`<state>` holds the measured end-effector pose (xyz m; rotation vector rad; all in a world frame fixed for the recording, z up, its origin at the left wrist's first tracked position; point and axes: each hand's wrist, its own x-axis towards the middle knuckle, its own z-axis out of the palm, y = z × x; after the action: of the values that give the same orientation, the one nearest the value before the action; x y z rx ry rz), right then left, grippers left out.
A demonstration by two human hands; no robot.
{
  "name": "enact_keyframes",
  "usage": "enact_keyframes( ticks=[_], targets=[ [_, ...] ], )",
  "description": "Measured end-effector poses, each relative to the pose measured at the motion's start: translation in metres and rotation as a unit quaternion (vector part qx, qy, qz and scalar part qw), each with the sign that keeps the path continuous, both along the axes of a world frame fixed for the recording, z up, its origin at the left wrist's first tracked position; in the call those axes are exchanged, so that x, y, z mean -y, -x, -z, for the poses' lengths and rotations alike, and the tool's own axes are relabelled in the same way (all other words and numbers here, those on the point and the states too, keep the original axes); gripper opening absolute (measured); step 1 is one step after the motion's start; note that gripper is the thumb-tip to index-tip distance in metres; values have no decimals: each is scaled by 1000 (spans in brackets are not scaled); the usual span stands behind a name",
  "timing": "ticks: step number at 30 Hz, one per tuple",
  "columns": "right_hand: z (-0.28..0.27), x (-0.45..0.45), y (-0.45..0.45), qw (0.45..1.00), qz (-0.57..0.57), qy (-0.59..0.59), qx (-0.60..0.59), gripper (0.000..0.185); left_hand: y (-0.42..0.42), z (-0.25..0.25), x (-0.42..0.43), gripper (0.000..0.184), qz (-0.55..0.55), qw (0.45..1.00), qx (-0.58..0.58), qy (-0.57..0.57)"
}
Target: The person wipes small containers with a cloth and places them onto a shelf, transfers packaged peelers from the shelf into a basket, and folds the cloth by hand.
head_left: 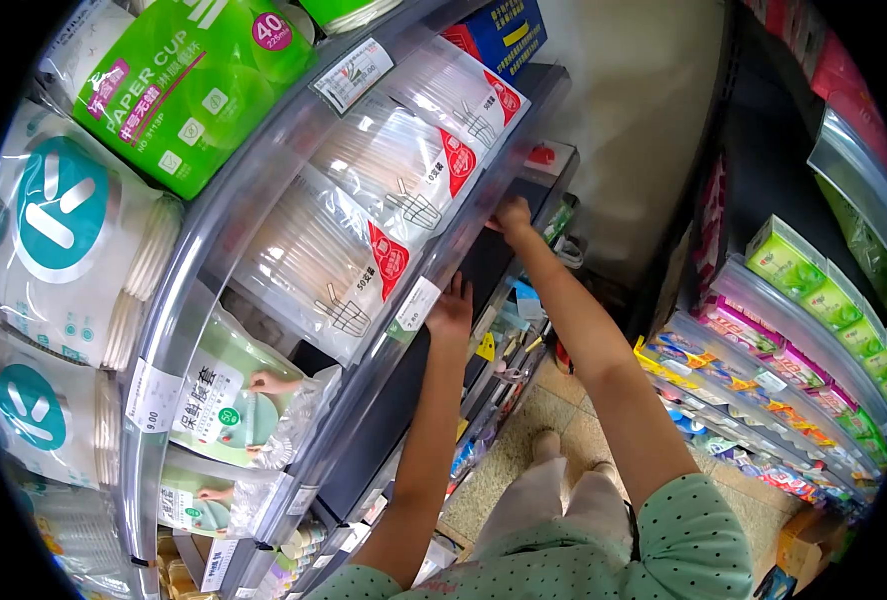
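Note:
My left hand [450, 312] is at the front edge of a dark shelf [486, 268], just beside a white price tag [419, 304]. Its fingers are extended toward the shelf, and nothing shows in them. Farther along the same shelf, my right hand [511, 215] has its fingers bent together at the edge. Whatever those fingertips hold or touch is hidden. On the shelf above both hands lie clear packs of white straw-like sticks [309, 255] with red corner labels.
At left stand a green paper cup pack [179, 95], bags with teal logos [64, 210] and a green-and-white food cover pack [239, 400]. A blue box [504, 35] sits at the far end. Another stocked shelf with green boxes [824, 300] runs along the right, across the tiled floor [504, 480].

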<state>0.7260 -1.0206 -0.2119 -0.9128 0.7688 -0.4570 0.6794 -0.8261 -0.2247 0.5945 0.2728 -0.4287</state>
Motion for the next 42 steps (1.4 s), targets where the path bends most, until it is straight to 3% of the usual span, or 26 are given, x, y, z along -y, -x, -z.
enact_keyframes(
  ticks=[7, 13, 19, 22, 29, 32, 35, 42],
  targets=[
    [1, -1, -6, 998, -5, 32, -58, 9, 5, -9, -3, 70, 3, 1000, 5, -8],
    [10, 9, -6, 945, -107, 253, -175, 15, 8, -7, -7, 70, 11, 1000, -6, 18],
    [5, 6, 54, 981, -80, 178, 20, 8, 51, -25, -19, 56, 44, 998, -32, 5],
    [-11, 3, 89, 988, -54, 143, -28, 8, 85, -31, -31, 45, 76, 996, -30, -33],
    [0, 5, 152, 996, -41, 77, 12, 10, 129, -24, -33, 40, 175, 976, -46, -125],
    [12, 5, 164, 998, -35, 46, 33, 8, 128, -15, -24, 38, 214, 967, 8, -142],
    [16, 0, 175, 998, -26, 24, 48, 8, 125, -3, -16, 35, 188, 968, 44, -162],
    [22, -15, 201, 998, -36, 9, 57, 10, 125, 7, -4, 26, 66, 971, -20, -227]
  ],
)
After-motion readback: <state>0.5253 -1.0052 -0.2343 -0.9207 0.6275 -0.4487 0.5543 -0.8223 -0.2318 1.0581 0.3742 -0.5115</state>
